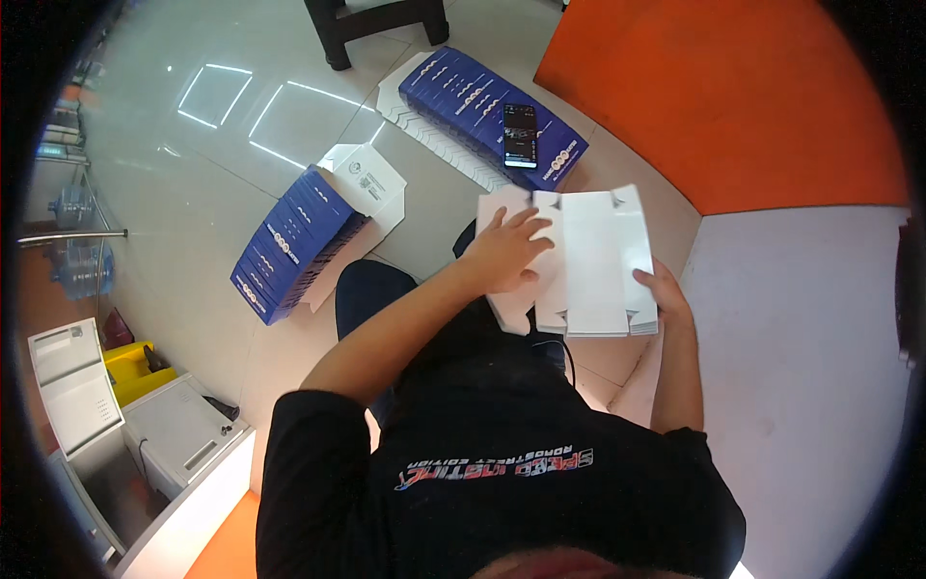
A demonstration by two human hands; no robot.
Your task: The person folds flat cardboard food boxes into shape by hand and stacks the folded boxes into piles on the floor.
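Observation:
A stack of white flat carton blanks with notched edges and fold lines rests over my lap. My right hand grips the stack's right edge, thumb on top. Fingers spread, my left hand lies on the left flap of the top blank, which looks slightly blurred. To the left on the floor stands a row of blue folded cartons, with a white printed flap beside it. Farther ahead lies a longer row of blue cartons, and a dark phone with a lit screen sits on it.
A dark stool stands on the tiled floor at the far side. An orange panel and a white wall bound the right. White cabinets, a yellow object and water bottles are at left.

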